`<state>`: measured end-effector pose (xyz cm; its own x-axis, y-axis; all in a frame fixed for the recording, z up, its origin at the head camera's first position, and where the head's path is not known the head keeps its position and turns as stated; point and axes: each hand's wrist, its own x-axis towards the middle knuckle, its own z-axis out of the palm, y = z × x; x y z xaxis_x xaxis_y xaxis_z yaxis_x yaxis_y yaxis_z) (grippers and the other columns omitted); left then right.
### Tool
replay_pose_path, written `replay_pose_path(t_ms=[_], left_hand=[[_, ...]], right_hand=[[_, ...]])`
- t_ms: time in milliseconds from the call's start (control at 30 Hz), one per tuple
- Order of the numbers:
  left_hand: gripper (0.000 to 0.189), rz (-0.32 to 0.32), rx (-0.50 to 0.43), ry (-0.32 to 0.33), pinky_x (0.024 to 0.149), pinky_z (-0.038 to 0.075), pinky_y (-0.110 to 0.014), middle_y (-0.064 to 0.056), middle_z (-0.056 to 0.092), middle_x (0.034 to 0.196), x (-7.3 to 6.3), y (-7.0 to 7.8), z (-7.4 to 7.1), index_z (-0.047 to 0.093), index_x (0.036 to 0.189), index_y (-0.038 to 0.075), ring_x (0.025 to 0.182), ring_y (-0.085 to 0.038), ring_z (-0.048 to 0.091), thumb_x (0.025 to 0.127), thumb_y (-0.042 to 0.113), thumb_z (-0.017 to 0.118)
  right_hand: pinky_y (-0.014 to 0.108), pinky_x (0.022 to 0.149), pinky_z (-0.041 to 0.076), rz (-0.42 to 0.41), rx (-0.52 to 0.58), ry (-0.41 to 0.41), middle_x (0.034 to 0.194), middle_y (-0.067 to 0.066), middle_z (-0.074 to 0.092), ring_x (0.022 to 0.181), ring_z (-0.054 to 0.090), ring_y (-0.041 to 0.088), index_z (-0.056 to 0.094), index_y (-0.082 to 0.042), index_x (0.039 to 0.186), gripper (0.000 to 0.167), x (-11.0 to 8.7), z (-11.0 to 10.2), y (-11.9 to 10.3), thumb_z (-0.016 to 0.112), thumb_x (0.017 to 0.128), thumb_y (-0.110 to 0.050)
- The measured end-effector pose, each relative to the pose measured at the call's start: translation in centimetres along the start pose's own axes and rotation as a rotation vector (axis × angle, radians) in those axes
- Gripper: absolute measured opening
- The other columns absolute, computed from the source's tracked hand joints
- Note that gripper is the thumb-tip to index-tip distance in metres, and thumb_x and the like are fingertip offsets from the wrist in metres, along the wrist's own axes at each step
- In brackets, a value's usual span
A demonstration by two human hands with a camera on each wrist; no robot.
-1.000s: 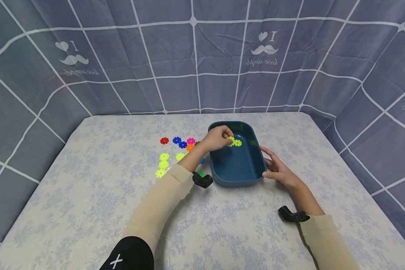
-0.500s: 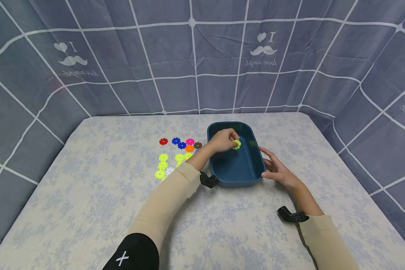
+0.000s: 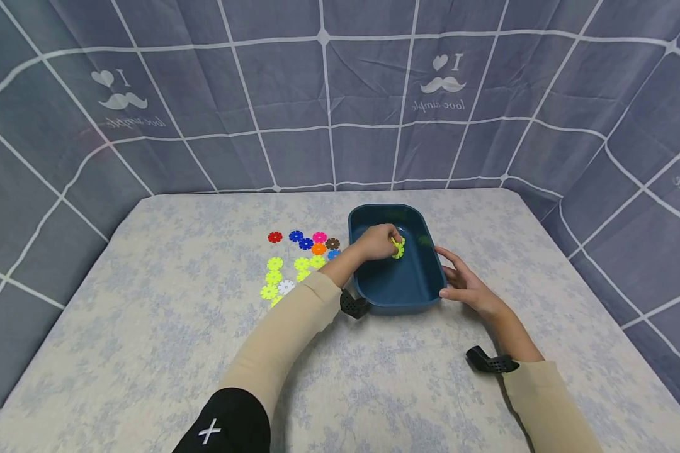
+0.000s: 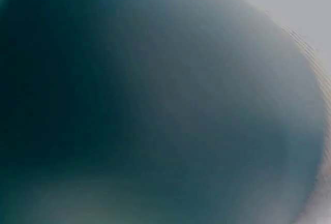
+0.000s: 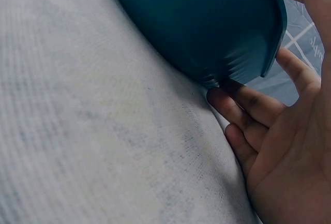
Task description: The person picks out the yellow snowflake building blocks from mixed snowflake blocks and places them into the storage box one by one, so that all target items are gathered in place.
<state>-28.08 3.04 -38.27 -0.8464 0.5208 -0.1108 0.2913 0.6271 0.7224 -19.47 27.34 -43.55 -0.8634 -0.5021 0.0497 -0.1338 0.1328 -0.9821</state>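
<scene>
My left hand (image 3: 378, 242) reaches inside the dark teal plastic bin (image 3: 396, 286) in the head view. Its thumb and fingertips pinch a yellow-green flower-shaped disc (image 3: 398, 252) low over the bin's floor; more yellow-green shows right at the fingers. Blurred teal bin wall (image 4: 196, 105) fills most of the left wrist view, so the fingers are hidden there. Against the bin's right side rests my right hand (image 3: 466, 283), thumb near the front corner. In the right wrist view its fingers (image 5: 258, 105) touch the bin's outer wall (image 5: 207, 27) and rim, spread and relaxed.
Left of the bin, several yellow-green discs (image 3: 274, 277) lie on the patterned tablecloth (image 3: 164, 327). Near them are a white disc (image 3: 285, 287), a red one (image 3: 274, 237), an orange one (image 3: 318, 249), a brown one (image 3: 332, 243), plus blue and pink ones. A grey grid curtain (image 3: 362, 151) hangs behind.
My left hand has moved slightly right and then lower in the bin, shifting the yellow-green discs closer together. My right hand stays at the bin's side.
</scene>
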Motion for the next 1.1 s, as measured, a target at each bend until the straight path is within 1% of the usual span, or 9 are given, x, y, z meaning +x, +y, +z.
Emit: replay_pose_path(t_ms=[100, 233, 433, 500, 633, 733, 833, 900, 1100], left_hand=[[0.022, -0.013, 0.0, -0.014, 0.066, 0.039, -0.025, -0.012, 0.062, 0.117, 0.0, -0.2, 0.4, 0.061, 0.112, 0.001, 0.078, -0.018, 0.049, 0.09, -0.001, 0.057], [0.022, -0.015, 0.024, -0.036, 0.064, 0.039, -0.025, -0.012, 0.062, 0.116, 0.3, -0.4, 1.0, 0.061, 0.112, 0.001, 0.075, -0.017, 0.048, 0.09, -0.002, 0.057], [0.023, -0.011, 0.085, -0.061, 0.064, 0.038, -0.025, -0.01, 0.062, 0.112, 0.7, -0.5, 1.2, 0.062, 0.112, 0.002, 0.073, -0.016, 0.046, 0.09, -0.002, 0.059], [0.022, -0.024, 0.09, -0.067, 0.064, 0.038, -0.025, -0.009, 0.062, 0.109, 0.8, -0.4, 1.1, 0.062, 0.11, 0.002, 0.072, -0.015, 0.045, 0.089, -0.003, 0.058], [0.02, -0.051, 0.064, -0.078, 0.062, 0.039, -0.025, -0.008, 0.06, 0.099, 0.9, -0.1, 0.9, 0.062, 0.107, 0.001, 0.07, -0.015, 0.045, 0.088, -0.005, 0.058], [0.018, -0.067, 0.049, -0.068, 0.062, 0.04, -0.025, -0.008, 0.06, 0.096, 1.0, 0.0, 0.9, 0.063, 0.105, 0.0, 0.069, -0.015, 0.045, 0.088, -0.006, 0.06], [0.016, -0.092, 0.065, -0.037, 0.064, 0.041, -0.026, -0.006, 0.061, 0.096, 1.2, -0.1, 1.1, 0.065, 0.104, 0.001, 0.071, -0.014, 0.047, 0.088, -0.002, 0.062], [0.014, -0.109, 0.092, -0.013, 0.067, 0.042, -0.025, -0.005, 0.062, 0.098, 1.4, -0.1, 1.3, 0.066, 0.103, 0.002, 0.073, -0.013, 0.048, 0.089, 0.001, 0.064], [0.009, -0.147, 0.14, 0.034, 0.073, 0.045, -0.027, -0.006, 0.065, 0.099, 1.8, -0.3, 1.7, 0.067, 0.097, 0.004, 0.076, -0.014, 0.051, 0.09, 0.009, 0.067]], right_hand=[[0.029, 0.091, 0.047, 0.002, -0.003, 0.002, 0.15, 0.035, 0.025, 0.129, 0.045, 0.031, 0.008, -0.014, 0.157, 0.085, 0.0, 0.0, 0.1, 0.062, 0.092, -0.006], [0.029, 0.091, 0.048, -0.012, -0.006, -0.005, 0.15, 0.036, 0.024, 0.133, 0.034, 0.048, 0.008, -0.013, 0.157, 0.084, 0.0, -0.1, 0.2, 0.061, 0.092, -0.005], [0.03, 0.09, 0.048, -0.027, 0.007, -0.013, 0.15, 0.037, 0.024, 0.128, 0.045, 0.026, 0.008, -0.012, 0.157, 0.084, 0.0, -0.2, 0.3, 0.061, 0.092, -0.005], [0.03, 0.09, 0.048, -0.024, 0.008, -0.013, 0.15, 0.037, 0.023, 0.129, 0.044, 0.03, 0.008, -0.012, 0.157, 0.084, 0.0, -0.2, 0.3, 0.062, 0.092, -0.006], [0.03, 0.09, 0.048, -0.021, 0.007, -0.011, 0.149, 0.037, 0.024, 0.132, 0.036, 0.046, 0.008, -0.012, 0.157, 0.085, 0.0, -0.2, 0.3, 0.062, 0.092, -0.005], [0.031, 0.09, 0.048, -0.021, 0.007, -0.009, 0.149, 0.037, 0.025, 0.131, 0.038, 0.045, 0.008, -0.013, 0.157, 0.085, -0.1, -0.2, 0.3, 0.061, 0.091, -0.005], [0.031, 0.09, 0.048, -0.025, 0.005, -0.009, 0.149, 0.037, 0.025, 0.129, 0.043, 0.037, 0.008, -0.013, 0.157, 0.085, -0.1, -0.2, 0.3, 0.061, 0.091, -0.005], [0.031, 0.09, 0.048, -0.029, 0.004, -0.01, 0.149, 0.037, 0.026, 0.129, 0.044, 0.036, 0.008, -0.013, 0.157, 0.084, -0.1, -0.2, 0.4, 0.061, 0.091, -0.004], [0.03, 0.09, 0.048, -0.024, -0.006, -0.006, 0.149, 0.037, 0.026, 0.132, 0.033, 0.052, 0.009, -0.013, 0.157, 0.084, 0.0, -0.2, 0.4, 0.061, 0.091, -0.005]])
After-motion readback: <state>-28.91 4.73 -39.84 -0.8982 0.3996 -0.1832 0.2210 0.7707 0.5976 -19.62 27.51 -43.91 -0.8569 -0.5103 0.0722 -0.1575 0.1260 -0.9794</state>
